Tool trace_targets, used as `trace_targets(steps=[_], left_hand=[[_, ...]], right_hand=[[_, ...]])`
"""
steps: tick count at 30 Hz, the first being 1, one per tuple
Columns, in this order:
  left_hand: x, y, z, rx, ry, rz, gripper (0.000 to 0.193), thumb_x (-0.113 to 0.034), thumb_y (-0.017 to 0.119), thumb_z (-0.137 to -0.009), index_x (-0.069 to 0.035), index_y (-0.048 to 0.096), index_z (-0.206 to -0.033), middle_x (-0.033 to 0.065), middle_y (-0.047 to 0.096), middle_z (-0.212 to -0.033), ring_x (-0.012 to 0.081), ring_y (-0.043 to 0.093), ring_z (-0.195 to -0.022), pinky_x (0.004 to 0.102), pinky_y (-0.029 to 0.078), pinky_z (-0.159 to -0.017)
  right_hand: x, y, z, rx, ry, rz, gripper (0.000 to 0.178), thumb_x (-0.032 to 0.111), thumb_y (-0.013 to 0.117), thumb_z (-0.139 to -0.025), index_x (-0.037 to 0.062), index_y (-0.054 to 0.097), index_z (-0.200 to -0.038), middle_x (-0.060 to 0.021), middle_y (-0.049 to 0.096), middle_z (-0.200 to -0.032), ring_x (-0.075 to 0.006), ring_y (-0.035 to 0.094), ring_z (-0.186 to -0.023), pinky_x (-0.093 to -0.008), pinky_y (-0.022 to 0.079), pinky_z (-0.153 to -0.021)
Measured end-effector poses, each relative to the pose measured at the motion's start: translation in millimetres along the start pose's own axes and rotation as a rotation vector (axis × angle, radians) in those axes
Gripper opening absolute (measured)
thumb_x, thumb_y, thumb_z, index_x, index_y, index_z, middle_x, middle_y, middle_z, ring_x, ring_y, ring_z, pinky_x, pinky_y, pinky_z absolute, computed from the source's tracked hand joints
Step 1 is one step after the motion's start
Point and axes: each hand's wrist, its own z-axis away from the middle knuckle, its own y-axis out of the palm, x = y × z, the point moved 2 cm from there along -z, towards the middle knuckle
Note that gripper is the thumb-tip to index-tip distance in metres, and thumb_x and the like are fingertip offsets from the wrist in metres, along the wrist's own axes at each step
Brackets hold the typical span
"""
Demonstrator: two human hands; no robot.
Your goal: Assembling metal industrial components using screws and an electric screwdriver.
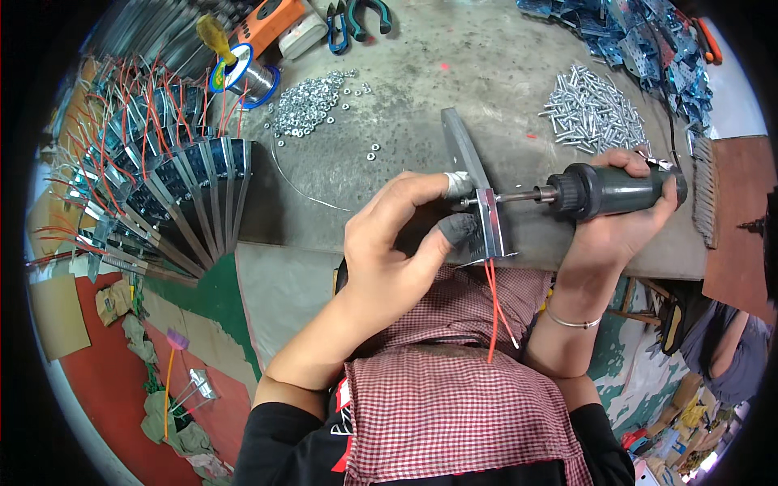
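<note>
My left hand (393,235) grips a narrow metal strip assembly (466,150) between thumb and forefinger, just above the near table edge. White tape wraps the forefinger tip and a dark cover sits on the thumb. Two red wires (493,312) hang from the assembly's near end over my checked apron. In my right hand (612,235) is a dark green power screwdriver (628,190), held level with its shaft pointing left. The shaft's tip meets the assembly's right side, in line with a small screw end showing on the left, beside my left fingertips.
Loose nuts (304,105) lie at the back left near a solder spool (258,81). Screws (592,113) are heaped at right, below blue metal brackets (648,49). Wired assemblies (182,174) fan across the left edge. Pliers (354,24) lie at the back, a brush (703,190) at right.
</note>
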Motion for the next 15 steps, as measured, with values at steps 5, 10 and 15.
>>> trace_targets(steps=[5, 10, 15], left_hand=[[-6.6, -9.1, -8.7, 0.092, 0.199, -0.320, 0.026, 0.002, 0.067, -0.075, 0.002, 0.062, -0.100, 0.0128, 0.065, -0.084, 0.0198, 0.065, -0.074, 0.0291, 0.051, -0.064], [-5.3, -8.2, -8.3, 0.126, -0.196, -0.096, 0.021, -0.001, 0.069, -0.076, 0.004, 0.063, -0.096, 0.0123, 0.067, -0.087, 0.0176, 0.067, -0.075, 0.0261, 0.051, -0.066], [-4.0, -9.7, -3.2, 0.055, -0.127, -0.071, 0.018, 0.002, 0.069, -0.078, 0.006, 0.063, -0.094, 0.0056, 0.066, -0.085, 0.0097, 0.062, -0.077, 0.0226, 0.050, -0.070]], right_hand=[[-0.7, -0.5, 0.0, 0.008, 0.007, -0.006, 0.030, 0.029, 0.053, -0.088, 0.0008, 0.047, -0.098, -0.0031, 0.048, -0.074, -0.0152, 0.052, -0.068, -0.0334, 0.050, -0.075], [-0.6, 0.0, 0.5, 0.003, -0.017, 0.011, 0.032, 0.030, 0.054, -0.088, 0.0008, 0.048, -0.098, -0.0032, 0.048, -0.074, -0.0153, 0.052, -0.068, -0.0338, 0.050, -0.075], [0.4, -2.1, 2.3, -0.006, -0.024, 0.024, 0.031, 0.030, 0.054, -0.088, 0.0012, 0.047, -0.097, -0.0036, 0.048, -0.075, -0.0154, 0.052, -0.069, -0.0338, 0.050, -0.075]])
